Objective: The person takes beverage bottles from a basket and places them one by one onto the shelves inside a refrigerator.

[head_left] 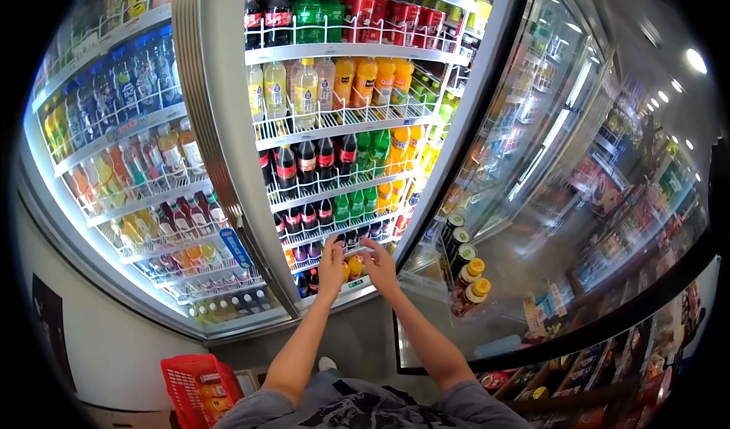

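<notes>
the left hand (332, 265) and the right hand (378, 268) are held out side by side, with a gap between them, before the low shelves of an open drinks cooler (222, 18). on each, the fingers are loosely curled and partly open, and they look bare, with no hold on any drink; whether a fingertip touches a bottle, i cannot tell. nearest to them are dark bottles (351, 238), seen in the gap between the hands on a low shelf, and small orange bottles (355, 267) just below, on the lowest level. higher up, two rows carry cola bottles (306, 163) on the left, green bottles (357, 205) in the middle and orange ones on the right. above these stand pale drinks (306, 94) and orange juice bottles (366, 78), and higher again red cans (361, 17) to the right of more cola and green bottles. on the right the glass door (593, 339) is swung open; dark cans (461, 253) and yellow-capped bottles (471, 291) show in a row by it. a red basket (176, 387) with orange-coloured goods inside sits at the near left, below a second cooler (207, 125) full of bottles.
</notes>
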`<state>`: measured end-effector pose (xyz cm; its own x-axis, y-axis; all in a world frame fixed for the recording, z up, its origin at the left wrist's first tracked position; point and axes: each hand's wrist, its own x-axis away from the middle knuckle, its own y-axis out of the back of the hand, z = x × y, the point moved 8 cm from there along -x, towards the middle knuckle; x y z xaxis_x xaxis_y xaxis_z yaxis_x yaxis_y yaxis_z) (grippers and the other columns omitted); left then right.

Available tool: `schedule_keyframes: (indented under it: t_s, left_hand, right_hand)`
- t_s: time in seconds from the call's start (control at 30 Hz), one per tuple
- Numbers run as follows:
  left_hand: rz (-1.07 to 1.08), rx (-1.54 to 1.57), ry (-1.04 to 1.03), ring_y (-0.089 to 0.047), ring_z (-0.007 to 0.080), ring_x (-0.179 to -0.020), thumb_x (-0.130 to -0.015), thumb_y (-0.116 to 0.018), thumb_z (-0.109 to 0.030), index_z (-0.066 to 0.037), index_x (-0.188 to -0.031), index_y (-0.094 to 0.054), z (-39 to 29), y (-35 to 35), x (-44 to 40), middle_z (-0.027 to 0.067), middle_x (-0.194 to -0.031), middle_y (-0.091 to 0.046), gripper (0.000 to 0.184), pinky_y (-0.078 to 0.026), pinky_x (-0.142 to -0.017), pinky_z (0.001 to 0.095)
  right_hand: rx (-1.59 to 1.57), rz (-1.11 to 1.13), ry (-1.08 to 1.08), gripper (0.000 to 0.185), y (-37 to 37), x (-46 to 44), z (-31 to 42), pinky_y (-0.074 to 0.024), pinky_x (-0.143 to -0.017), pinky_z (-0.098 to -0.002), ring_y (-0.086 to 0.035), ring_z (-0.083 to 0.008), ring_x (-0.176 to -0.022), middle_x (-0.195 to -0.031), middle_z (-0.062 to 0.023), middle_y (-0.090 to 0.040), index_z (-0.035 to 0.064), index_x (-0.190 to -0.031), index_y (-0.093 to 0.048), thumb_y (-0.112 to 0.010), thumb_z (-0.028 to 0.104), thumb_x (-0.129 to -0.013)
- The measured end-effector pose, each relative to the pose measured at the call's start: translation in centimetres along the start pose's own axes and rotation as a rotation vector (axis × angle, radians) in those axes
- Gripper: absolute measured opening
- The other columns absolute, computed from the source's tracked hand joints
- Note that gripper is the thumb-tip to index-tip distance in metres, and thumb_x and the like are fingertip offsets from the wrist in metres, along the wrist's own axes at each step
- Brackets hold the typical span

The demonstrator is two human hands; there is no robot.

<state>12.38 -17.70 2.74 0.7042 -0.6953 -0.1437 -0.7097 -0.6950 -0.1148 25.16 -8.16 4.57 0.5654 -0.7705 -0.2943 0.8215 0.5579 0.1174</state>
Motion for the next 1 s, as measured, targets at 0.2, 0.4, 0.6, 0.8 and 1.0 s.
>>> schedule_keyframes:
  t_s: [0.2,0.4,0.6,0.8,1.0]
  left_hand:
    - [-0.056,0.069,-0.048,-0.057,0.0116,-0.094,-0.105,-0.045,-0.026,-0.008,-0.139,-0.048,-4.1,0.5,8.6,0.0081,-0.118,-0.062,0.038,-0.048,-0.079,0.0252]
    - [-0.206,0.053,-0.011,-0.06,0.0112,-0.095,-0.104,-0.045,-0.024,-0.007,-0.133,-0.053,-4.6,4.2,17.7,0.0061,-0.113,-0.064,0.034,-0.045,-0.084,0.027]
    - [-0.339,0.09,0.011,-0.058,0.0104,-0.095,-0.104,-0.046,-0.024,-0.009,-0.131,-0.055,-5.8,10.6,22.7,0.0034,-0.112,-0.063,0.032,-0.045,-0.083,0.0261]
    - [-0.478,0.079,-0.044,-0.058,0.0107,-0.095,-0.104,-0.046,-0.023,-0.009,-0.131,-0.055,-8.4,17.8,26.6,0.0041,-0.112,-0.063,0.032,-0.044,-0.084,0.0262]
    - [-0.668,0.055,-0.062,-0.058,0.0112,-0.094,-0.103,-0.047,-0.019,-0.007,-0.132,-0.054,-10.6,25.7,30.3,0.0061,-0.11,-0.063,0.033,-0.045,-0.082,0.0256]
  right_hand:
    - [-0.277,0.032,-0.003,0.034,5.9,5.8,7.1,-0.0535,-0.076,-0.0287,-0.066,-0.0164,-0.089,-0.104,-0.0139,-0.068,-0.0001,-0.131,-0.053,-0.051,0.015,-0.101]
    - [-0.354,0.129,-0.036,0.032,6.8,9.6,8.0,-0.0504,-0.076,-0.0249,-0.064,-0.0125,-0.088,-0.102,-0.0091,-0.068,0.0004,-0.124,-0.059,-0.051,0.022,-0.102]
    - [-0.396,0.342,0.004,0.028,-1.3,11.0,11.0,-0.05,-0.073,-0.0243,-0.064,-0.0125,-0.086,-0.101,-0.0085,-0.069,0.0012,-0.12,-0.061,-0.049,0.02,-0.103]
    - [-0.387,0.576,0.005,0.028,-9.4,13.2,12.2,-0.0493,-0.072,-0.0241,-0.064,-0.0126,-0.086,-0.099,-0.0076,-0.068,0.0011,-0.12,-0.061,-0.049,0.021,-0.103]
    - [-0.389,0.773,0.028,0.028,-19.4,15.9,15.8,-0.0495,-0.073,-0.0249,-0.063,-0.0123,-0.085,-0.097,-0.0081,-0.068,-0.0003,-0.119,-0.062,-0.048,0.019,-0.103]
